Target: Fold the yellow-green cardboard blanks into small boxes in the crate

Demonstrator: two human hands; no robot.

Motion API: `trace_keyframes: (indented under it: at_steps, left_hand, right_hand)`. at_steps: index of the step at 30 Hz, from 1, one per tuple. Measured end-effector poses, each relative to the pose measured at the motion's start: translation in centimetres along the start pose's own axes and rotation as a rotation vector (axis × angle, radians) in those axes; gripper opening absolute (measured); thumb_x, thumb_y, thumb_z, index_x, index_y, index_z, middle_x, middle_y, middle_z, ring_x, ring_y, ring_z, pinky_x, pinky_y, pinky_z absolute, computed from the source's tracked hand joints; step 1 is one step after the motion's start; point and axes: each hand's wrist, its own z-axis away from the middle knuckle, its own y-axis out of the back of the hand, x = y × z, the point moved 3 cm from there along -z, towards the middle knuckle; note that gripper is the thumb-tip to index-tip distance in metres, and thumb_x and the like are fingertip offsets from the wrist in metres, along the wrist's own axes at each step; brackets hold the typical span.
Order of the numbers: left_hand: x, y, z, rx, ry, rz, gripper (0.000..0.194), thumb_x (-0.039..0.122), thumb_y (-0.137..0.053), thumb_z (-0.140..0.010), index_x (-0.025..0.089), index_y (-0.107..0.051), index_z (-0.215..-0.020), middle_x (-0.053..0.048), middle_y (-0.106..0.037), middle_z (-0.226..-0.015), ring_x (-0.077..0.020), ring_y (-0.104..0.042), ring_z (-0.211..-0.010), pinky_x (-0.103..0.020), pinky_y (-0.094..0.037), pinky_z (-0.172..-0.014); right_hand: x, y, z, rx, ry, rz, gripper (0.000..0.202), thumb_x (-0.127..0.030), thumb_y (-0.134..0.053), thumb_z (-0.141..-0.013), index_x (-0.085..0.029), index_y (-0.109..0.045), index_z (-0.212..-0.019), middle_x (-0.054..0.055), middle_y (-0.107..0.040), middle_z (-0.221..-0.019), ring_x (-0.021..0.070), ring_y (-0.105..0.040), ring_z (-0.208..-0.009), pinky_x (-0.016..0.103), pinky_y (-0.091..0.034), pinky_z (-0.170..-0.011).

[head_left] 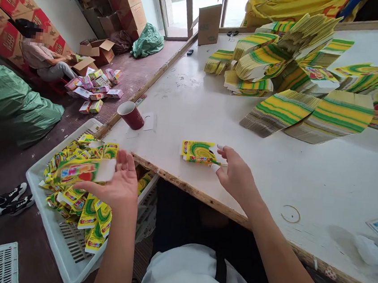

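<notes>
My left hand (pixel 120 183) is over the crate at the table's front edge, palm up with its fingers spread. A blurred yellow-green carton (pixel 79 171) with a white end lies in the air just beyond the fingers; whether it still touches them is hard to see. My right hand (pixel 236 175) has white covers on the thumb and a fingertip. These grip the white right end of a flattened yellow-green carton (pixel 198 152) lying on the table. Many similar cartons (pixel 89 212) fill the white plastic crate (pixel 70 275) below my left hand.
A dark red cup (pixel 131 115) stands on the white table (pixel 186 100). Fanned stacks of printed carton blanks (pixel 340 114) cover its far right. A rubber band (pixel 291 214) lies near the front edge. A seated person (pixel 44 58) works beside a pile of small boxes (pixel 95 89).
</notes>
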Motion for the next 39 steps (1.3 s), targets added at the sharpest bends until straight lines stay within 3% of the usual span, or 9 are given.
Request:
trace_keyframes:
  at_steps: [4,9,15,18,22,25,29,35,39]
  left_hand:
    - [-1.5,-0.1,0.4,0.101,0.334,0.069,0.073,0.08,-0.038,-0.085,0.013,-0.061,-0.102,-0.015,-0.067,-0.107,-0.0206,-0.068,-0.103,-0.03,-0.061,-0.084]
    - [-5.4,-1.0,3.9,-0.051,0.516,-0.087,0.046,0.057,-0.066,-0.083,0.016,-0.065,-0.103,-0.01,-0.07,-0.1,-0.0174,-0.07,-0.088,-0.027,-0.058,-0.074]
    - [-6.6,-2.8,7.2,-0.264,0.44,-0.078,0.062,0.058,-0.087,-0.058,0.022,-0.067,-0.104,-0.008,-0.07,-0.112,-0.0242,-0.065,-0.11,-0.031,-0.054,-0.09]
    - [-5.9,-4.2,7.8,-0.276,0.447,0.038,0.055,0.062,-0.083,-0.063,0.021,-0.069,-0.097,-0.005,-0.072,-0.095,-0.0225,-0.069,-0.095,-0.031,-0.056,-0.081]
    - [-4.9,-5.4,7.4,-0.201,0.357,0.156,0.052,0.068,-0.078,-0.063,0.02,-0.065,-0.077,0.003,-0.057,-0.064,-0.0125,-0.059,-0.062,-0.023,-0.052,-0.062]
    - [-5.3,-5.3,7.4,-0.153,0.327,0.071,0.059,0.077,-0.073,-0.061,0.02,-0.061,-0.072,0.004,-0.051,-0.061,-0.0107,-0.051,-0.054,-0.022,-0.047,-0.054]
    - [-6.3,-4.3,7.9,-0.262,0.328,-0.104,0.071,0.09,-0.061,-0.057,0.023,-0.065,-0.082,0.0,-0.063,-0.076,-0.0162,-0.06,-0.069,-0.027,-0.053,-0.064]
    - [-6.9,-2.6,7.1,-0.315,0.18,-0.316,0.039,0.048,-0.089,-0.062,0.023,-0.071,-0.085,0.001,-0.074,-0.084,-0.0145,-0.067,-0.08,-0.026,-0.054,-0.08]
    - [-5.2,-2.3,5.2,-0.496,0.159,-0.397,0.045,0.06,-0.077,-0.073,0.022,-0.073,-0.095,-0.003,-0.077,-0.092,-0.0202,-0.071,-0.088,-0.032,-0.054,-0.085]
  right_hand:
    - [0.4,-1.6,-1.6,-0.013,0.002,0.11,0.045,-0.003,-0.055,-0.074,-0.015,-0.057,-0.117,0.018,-0.069,-0.107,0.0368,-0.062,-0.099,0.054,-0.05,-0.087]
    - [0.0,-1.4,-0.8,-0.01,0.024,0.112,0.046,-0.002,-0.055,-0.067,-0.019,-0.054,-0.11,0.013,-0.067,-0.101,0.0329,-0.06,-0.095,0.049,-0.05,-0.087]
    - [-3.1,-0.6,3.0,-0.119,0.077,-0.24,0.05,-0.01,-0.055,-0.07,-0.025,-0.042,-0.116,0.001,-0.057,-0.089,0.0177,-0.057,-0.069,0.031,-0.051,-0.063]
    - [-5.4,-1.4,5.1,-0.289,0.079,-0.598,0.046,-0.011,-0.055,-0.072,-0.026,-0.041,-0.114,-0.001,-0.055,-0.086,0.0146,-0.056,-0.067,0.027,-0.051,-0.06]
    - [-7.3,-2.3,6.6,-0.364,0.066,-0.846,0.041,-0.016,-0.062,-0.076,-0.025,-0.047,-0.113,0.002,-0.061,-0.098,0.0174,-0.062,-0.092,0.032,-0.055,-0.08]
    - [-7.0,-2.6,6.6,-0.313,0.029,-0.807,0.042,-0.021,-0.068,-0.076,-0.023,-0.053,-0.115,0.004,-0.066,-0.102,0.0188,-0.064,-0.092,0.034,-0.055,-0.081]
    - [-5.6,-2.0,5.9,-0.211,-0.039,-0.774,0.032,-0.024,-0.069,-0.077,-0.023,-0.058,-0.108,0.001,-0.068,-0.084,0.0169,-0.065,-0.074,0.029,-0.056,-0.067]
    - [-3.9,0.4,5.1,-0.029,0.117,-0.504,0.018,-0.018,-0.055,-0.085,-0.022,-0.067,-0.097,0.002,-0.076,-0.084,0.0168,-0.069,-0.069,0.027,-0.055,-0.062]
    - [-3.1,2.2,4.8,0.131,0.285,-0.256,0.026,-0.01,-0.052,-0.087,-0.024,-0.072,-0.094,0.001,-0.076,-0.085,0.017,-0.07,-0.072,0.027,-0.055,-0.063]
